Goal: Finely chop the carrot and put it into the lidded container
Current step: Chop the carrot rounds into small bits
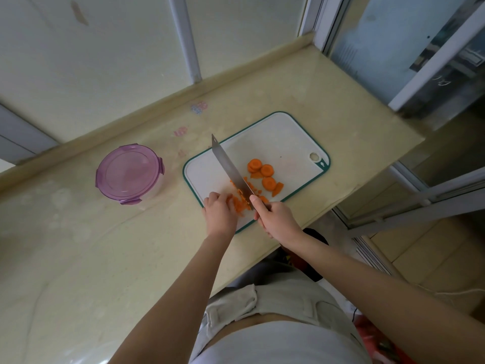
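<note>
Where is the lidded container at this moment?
In the head view, the container stands on the counter, to the left of the cutting board, with its purple lid on.

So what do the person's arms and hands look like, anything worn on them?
The left arm and right arm are bare as far up as the view shows, with no sleeves. The left hand and right hand wear no gloves, and no ring, watch or bracelet shows.

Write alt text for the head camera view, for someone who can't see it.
Right hand cuts carrot with a knife on a board; left hand steadies the pieces. A lidded container sits left of the board.
</note>
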A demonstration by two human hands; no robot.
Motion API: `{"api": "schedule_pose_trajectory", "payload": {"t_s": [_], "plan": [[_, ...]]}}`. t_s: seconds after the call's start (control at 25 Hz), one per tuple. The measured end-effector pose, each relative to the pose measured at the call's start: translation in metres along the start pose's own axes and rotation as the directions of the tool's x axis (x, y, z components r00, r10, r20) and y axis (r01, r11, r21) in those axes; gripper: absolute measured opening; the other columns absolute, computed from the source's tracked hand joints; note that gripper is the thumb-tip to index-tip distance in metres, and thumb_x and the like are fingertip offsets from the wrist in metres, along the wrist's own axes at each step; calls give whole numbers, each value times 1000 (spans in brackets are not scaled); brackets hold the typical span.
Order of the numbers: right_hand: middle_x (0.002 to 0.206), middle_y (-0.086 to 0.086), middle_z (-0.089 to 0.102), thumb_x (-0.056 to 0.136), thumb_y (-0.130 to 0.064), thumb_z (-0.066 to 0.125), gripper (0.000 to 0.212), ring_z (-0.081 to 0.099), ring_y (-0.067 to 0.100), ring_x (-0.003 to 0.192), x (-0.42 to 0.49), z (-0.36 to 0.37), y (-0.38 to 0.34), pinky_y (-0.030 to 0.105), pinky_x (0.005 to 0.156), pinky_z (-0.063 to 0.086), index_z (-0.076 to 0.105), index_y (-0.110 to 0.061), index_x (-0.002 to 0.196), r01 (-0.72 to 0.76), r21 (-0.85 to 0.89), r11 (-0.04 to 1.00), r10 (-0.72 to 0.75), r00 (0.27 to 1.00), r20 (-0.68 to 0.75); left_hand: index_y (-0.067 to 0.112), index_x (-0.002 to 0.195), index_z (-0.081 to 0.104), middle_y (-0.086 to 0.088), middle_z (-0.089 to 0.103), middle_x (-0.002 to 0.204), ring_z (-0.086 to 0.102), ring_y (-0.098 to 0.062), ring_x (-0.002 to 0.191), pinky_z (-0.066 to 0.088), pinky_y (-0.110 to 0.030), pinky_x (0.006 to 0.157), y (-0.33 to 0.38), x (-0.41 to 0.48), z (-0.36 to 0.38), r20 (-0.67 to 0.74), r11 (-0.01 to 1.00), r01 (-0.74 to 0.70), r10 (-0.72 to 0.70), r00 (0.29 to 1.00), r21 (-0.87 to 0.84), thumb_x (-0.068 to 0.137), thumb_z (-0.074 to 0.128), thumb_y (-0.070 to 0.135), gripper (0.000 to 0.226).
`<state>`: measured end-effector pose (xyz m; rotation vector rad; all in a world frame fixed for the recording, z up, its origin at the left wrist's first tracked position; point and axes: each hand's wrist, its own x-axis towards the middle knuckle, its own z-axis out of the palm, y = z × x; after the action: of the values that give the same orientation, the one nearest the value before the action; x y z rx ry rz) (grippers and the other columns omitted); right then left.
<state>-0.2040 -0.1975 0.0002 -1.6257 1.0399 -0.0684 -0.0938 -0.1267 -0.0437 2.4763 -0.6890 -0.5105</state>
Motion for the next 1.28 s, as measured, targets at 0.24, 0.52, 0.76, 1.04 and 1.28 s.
{"api": "schedule_pose_trajectory", "payload": {"t_s": [0.24, 0.52, 0.76, 1.04, 1.28], "plan": [[38, -11, 47, 95, -48, 46, 49, 44, 0, 36, 0, -4, 1, 20, 50, 32, 54, -16, 58, -19, 21, 1000, 19, 1000, -21, 11, 124, 48, -9, 41, 117, 36, -25, 109, 31, -31, 95, 2, -9, 4, 53, 982, -105, 98, 994, 155, 90, 51, 28, 38], [38, -12, 47, 94, -50, 46, 48, 43, 0, 36, -3, -5, 5, 21, 50, 32, 55, -16, 61, -37, 9, 999, 37, 999, -17, 2, 111, 60, -12, 49, 108, 41, -25, 101, 36, -27, 88, -1, -3, 7, -33, 990, -127, 129, 991, 54, 92, 53, 12, 22], [38, -11, 47, 94, -48, 47, 49, 43, 1, 35, -4, -3, 7, 21, 49, 32, 54, -15, 59, -25, 11, 1000, 25, 999, -21, 3, 111, 64, -12, 55, 105, 47, -26, 99, 35, -20, 80, -9, 1, 0, 30, 967, -247, 246, 969, 54, 90, 55, 5, 23], [42, -9, 47, 93, -50, 47, 49, 44, 1, 37, 0, 2, 8, 20, 51, 32, 55, -15, 60, -21, 5, 1000, 21, 1000, -7, 6, 119, 60, -13, 56, 109, 50, -27, 103, 34, -17, 83, -17, 8, -10, 111, 940, -336, 329, 938, 58, 89, 55, 4, 30], [44, -9, 48, 94, -50, 46, 50, 44, 1, 39, 2, 2, 7, 20, 51, 32, 57, -13, 62, -26, 8, 1000, 26, 1000, -8, 7, 124, 57, -11, 57, 115, 47, -25, 106, 38, -28, 91, -13, 5, -11, 62, 955, -284, 279, 958, 84, 89, 59, 17, 37]]}}
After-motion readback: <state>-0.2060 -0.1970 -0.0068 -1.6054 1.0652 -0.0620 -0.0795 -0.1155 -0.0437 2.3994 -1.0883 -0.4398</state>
